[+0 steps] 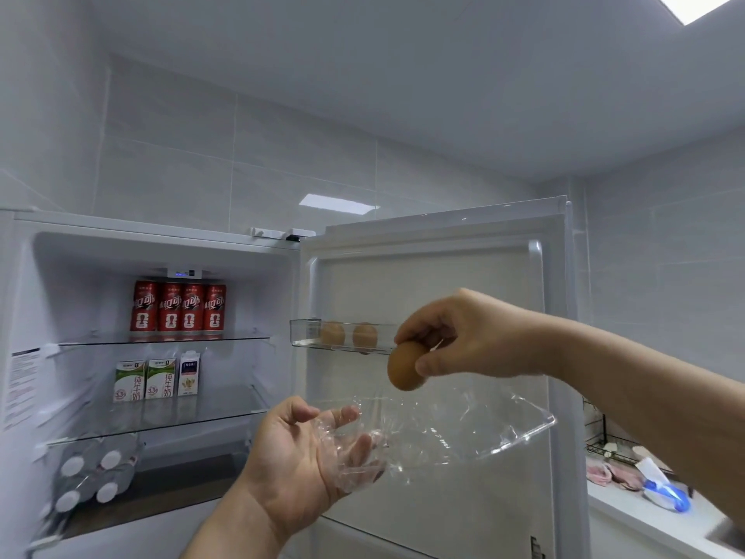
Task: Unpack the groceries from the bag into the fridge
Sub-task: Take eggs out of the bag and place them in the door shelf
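Tiles (302, 155) rise behind the open fridge (161, 252), a white counter (645, 522) alongside.

A home kitchen: an open white fridge (80, 296) fills the left and centre of the frame, stocked with red cans (178, 307) and milk cartons (145, 379). Grey wall tiles (302, 155) rise behind it. A white table (629, 514) with a wire rack (603, 431) sits at the lower right.
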Demonstrator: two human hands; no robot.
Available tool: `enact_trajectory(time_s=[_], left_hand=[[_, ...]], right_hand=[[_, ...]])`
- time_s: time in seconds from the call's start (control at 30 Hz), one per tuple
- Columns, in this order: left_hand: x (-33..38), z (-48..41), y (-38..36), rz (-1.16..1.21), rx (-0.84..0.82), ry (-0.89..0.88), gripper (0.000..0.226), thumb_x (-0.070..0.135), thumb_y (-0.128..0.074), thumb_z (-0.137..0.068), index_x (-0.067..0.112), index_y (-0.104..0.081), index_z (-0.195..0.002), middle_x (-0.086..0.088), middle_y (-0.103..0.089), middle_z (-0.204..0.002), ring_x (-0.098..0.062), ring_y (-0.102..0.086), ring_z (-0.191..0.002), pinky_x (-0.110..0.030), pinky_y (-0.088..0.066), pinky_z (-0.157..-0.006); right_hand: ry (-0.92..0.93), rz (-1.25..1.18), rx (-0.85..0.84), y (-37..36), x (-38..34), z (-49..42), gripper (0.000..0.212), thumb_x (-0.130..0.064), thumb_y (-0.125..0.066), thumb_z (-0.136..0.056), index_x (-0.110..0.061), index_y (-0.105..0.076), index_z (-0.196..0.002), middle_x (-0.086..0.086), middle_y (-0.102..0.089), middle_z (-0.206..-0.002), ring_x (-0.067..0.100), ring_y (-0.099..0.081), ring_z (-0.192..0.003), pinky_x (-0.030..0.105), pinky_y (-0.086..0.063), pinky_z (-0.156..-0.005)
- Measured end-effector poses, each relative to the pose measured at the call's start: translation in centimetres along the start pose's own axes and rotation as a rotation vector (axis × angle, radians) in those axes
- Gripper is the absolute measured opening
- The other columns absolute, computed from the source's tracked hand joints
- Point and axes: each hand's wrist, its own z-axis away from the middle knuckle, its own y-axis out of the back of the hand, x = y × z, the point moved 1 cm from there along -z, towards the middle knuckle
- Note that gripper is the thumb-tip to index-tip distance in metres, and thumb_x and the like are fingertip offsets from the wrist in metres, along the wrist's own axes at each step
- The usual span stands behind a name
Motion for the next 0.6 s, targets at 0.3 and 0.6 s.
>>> enact_trajectory(time_s=[0.3,0.6], left_hand=[[1.9,-0.9,1.2,-0.09,-0.038,0.017,0.04,0.026,-0.041,-0.081,-0.001,-0.055,-0.108,-0.042,-0.043,-0.135,-0.035,-0.062,-0.064,-0.053,-0.057,-0.06],[4.4,-3.6,3.3,-0.103,-0.192,0.146,0.04,0.026,-0.044,-0.078,-0.002,-0.057,-0.105,-0.04,-0.036,-0.142,-0.036,-0.061,-0.066,-0.051,-0.056,-0.06]], right_hand=[[-0.028,-0.105,0.105,0.3,-0.4,-5.8,0.038,-0.014,-0.077,-0.082,-0.022,-0.068,-0.118,-0.012,-0.072,-0.103,0.002,-0.069,-0.093,0.017,-0.054,-0.086],[-0.104,-0.008,0.136,0.3,-0.5,-12.1,0.029,-0.016,-0.072,-0.087,-0.021,-0.069,-0.115,-0.007,-0.072,-0.099,0.009,-0.07,-0.085,0.023,-0.056,-0.082]])
